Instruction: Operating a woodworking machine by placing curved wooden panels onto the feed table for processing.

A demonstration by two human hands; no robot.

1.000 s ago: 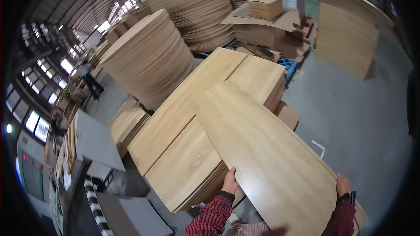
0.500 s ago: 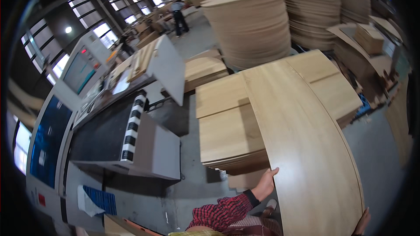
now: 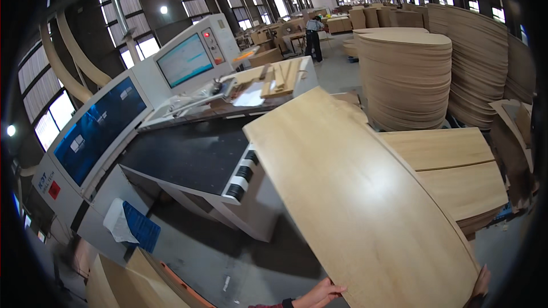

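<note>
Between my hands is a long, pale wood-grain panel (image 3: pixel 365 194), held out in front of me with its far end reaching toward the machine. My left hand (image 3: pixel 319 295) grips its near left edge, fingers closed on the rim. At the near right corner, my right hand (image 3: pixel 482 283) is closed on the opposite edge; part of it is hidden. The panel's far left corner overlaps the striped edge of the machine's black bed (image 3: pixel 177 154); whether they touch I cannot tell.
Left stands a white machine with a blue window (image 3: pixel 100 128) and a lit screen (image 3: pixel 185 61). Wood strips (image 3: pixel 279 80) lie on its top. Stacked panels (image 3: pixel 456 185) stand on the right, tall board stacks (image 3: pixel 404 80) behind. A person (image 3: pixel 314 40) stands farther off.
The panel has swung left, away from the panel stack and toward the machine. Both hands have kept hold of it. My view has turned left and risen.
</note>
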